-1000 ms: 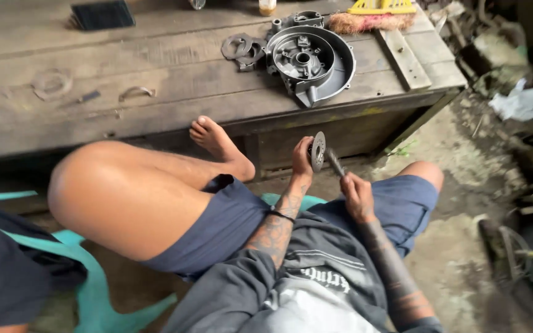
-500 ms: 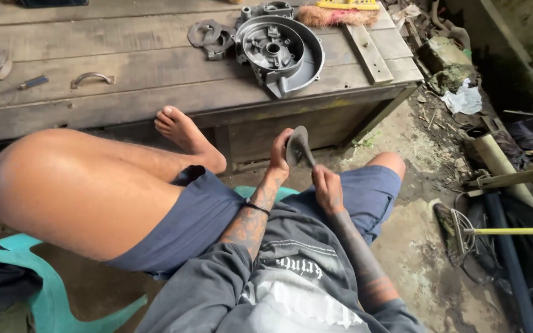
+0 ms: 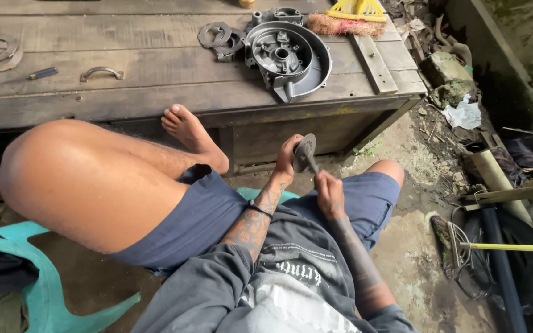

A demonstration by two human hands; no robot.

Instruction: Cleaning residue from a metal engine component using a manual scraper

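While the left hand (image 3: 288, 157) pinches a small metal disc (image 3: 304, 152), the right hand (image 3: 328, 192) grips its stem, near the bench edge (image 3: 316, 114).

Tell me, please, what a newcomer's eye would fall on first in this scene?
Probably the small grey metal disc at centre, gripped by the left hand while the right hand holds a slim tool against it. Next, the round grey engine cover on the wooden bench above, and the bare foot propped against the bench's edge.
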